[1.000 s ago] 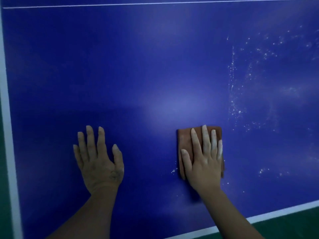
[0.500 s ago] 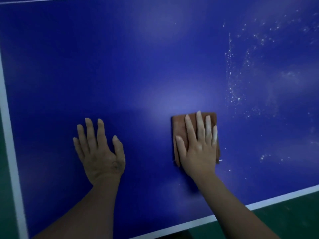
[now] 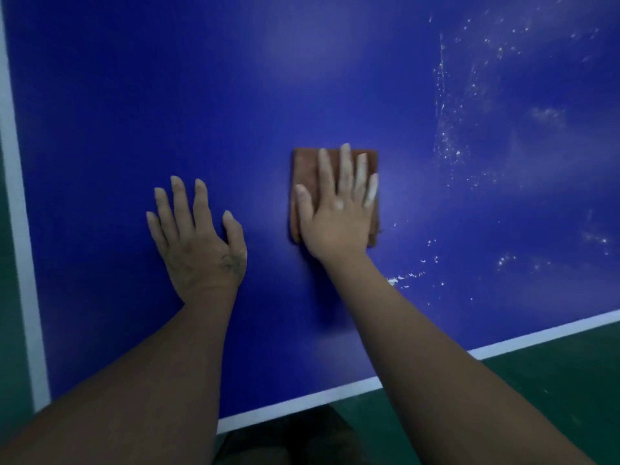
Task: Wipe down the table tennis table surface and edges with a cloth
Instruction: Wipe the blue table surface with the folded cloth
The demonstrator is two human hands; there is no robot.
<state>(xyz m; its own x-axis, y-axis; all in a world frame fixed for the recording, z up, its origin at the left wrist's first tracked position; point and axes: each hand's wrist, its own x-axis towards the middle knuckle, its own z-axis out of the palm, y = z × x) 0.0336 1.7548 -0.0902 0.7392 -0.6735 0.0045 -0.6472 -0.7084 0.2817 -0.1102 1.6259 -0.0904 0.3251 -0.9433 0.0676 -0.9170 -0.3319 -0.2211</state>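
A folded orange-brown cloth (image 3: 306,182) lies flat on the blue table tennis table (image 3: 167,95). My right hand (image 3: 339,209) presses on it with straight fingers and covers most of it. About a hand's width to the left, my left hand (image 3: 198,239) rests flat on the bare blue surface, fingers spread. White dust (image 3: 449,142) speckles the table to the right of the cloth, and a small white clump (image 3: 399,280) lies beside my right forearm.
White edge lines run along the table's left side (image 3: 20,229) and near side (image 3: 503,347). Green floor (image 3: 553,380) shows beyond both edges. Something dark (image 3: 295,437) sits below the near edge.
My right hand has slid the cloth away from me across the table, leaving a clump of dust behind near the forearm. The left hand has stayed flat in place.
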